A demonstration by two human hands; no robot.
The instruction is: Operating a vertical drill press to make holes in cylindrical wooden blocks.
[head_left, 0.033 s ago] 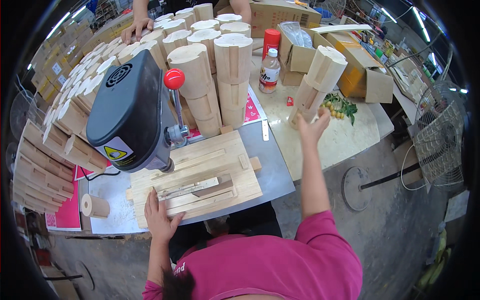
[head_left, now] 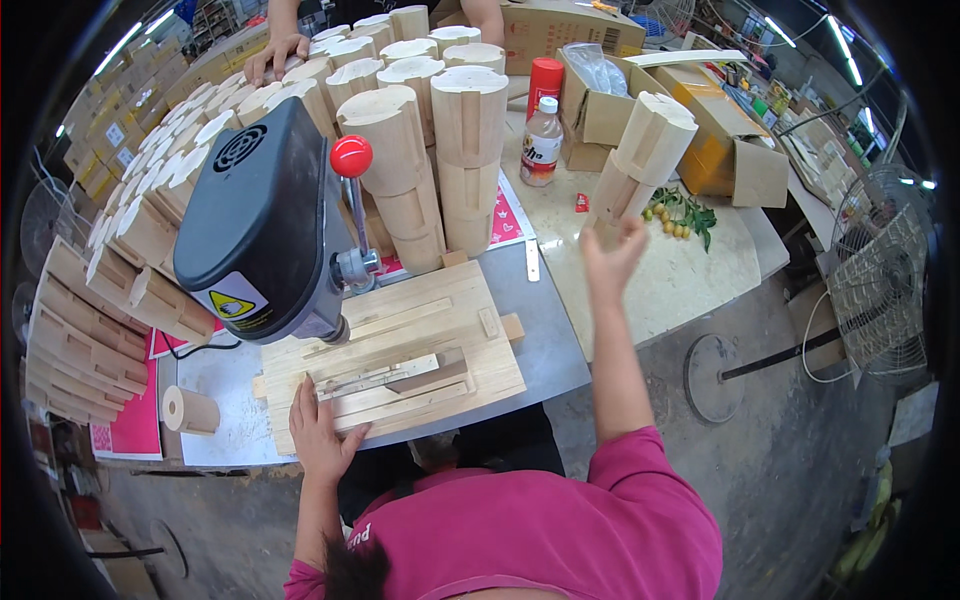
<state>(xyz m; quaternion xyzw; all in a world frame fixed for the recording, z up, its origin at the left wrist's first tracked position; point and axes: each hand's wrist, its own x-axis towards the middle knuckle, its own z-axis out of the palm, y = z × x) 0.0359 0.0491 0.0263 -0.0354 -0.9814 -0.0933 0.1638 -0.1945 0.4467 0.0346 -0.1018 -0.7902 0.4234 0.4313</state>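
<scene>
My left hand point(head_left: 318, 437) lies on the near left part of a pale wooden board point(head_left: 470, 300), thumb and fingers apart. Beside its fingertips a narrow metal strip point(head_left: 405, 372) sits between wooden rails on the board. Over the board's far left side hangs a black drill press head point(head_left: 245, 210) with a red-knobbed lever point(head_left: 351, 157). My right hand point(head_left: 613, 262) is raised over the right-hand table, fingers apart, nothing visible in it. It overlaps the lower part of a leaning-looking stack of notched wooden cylinders point(head_left: 645, 150); whether it touches them I cannot tell.
Many notched wooden cylinders point(head_left: 468, 115) fill the far and left sides, where another person's hand point(head_left: 277, 57) rests. A short holed cylinder point(head_left: 190, 411) stands at the left. On the right are a bottle point(head_left: 540, 145), a red can point(head_left: 543, 85), fruit with leaves point(head_left: 680, 215), and cartons point(head_left: 720, 130).
My right hand has drawn back slightly toward me and to the left, away from the cylinder stack. My left hand stays in place on the board.
</scene>
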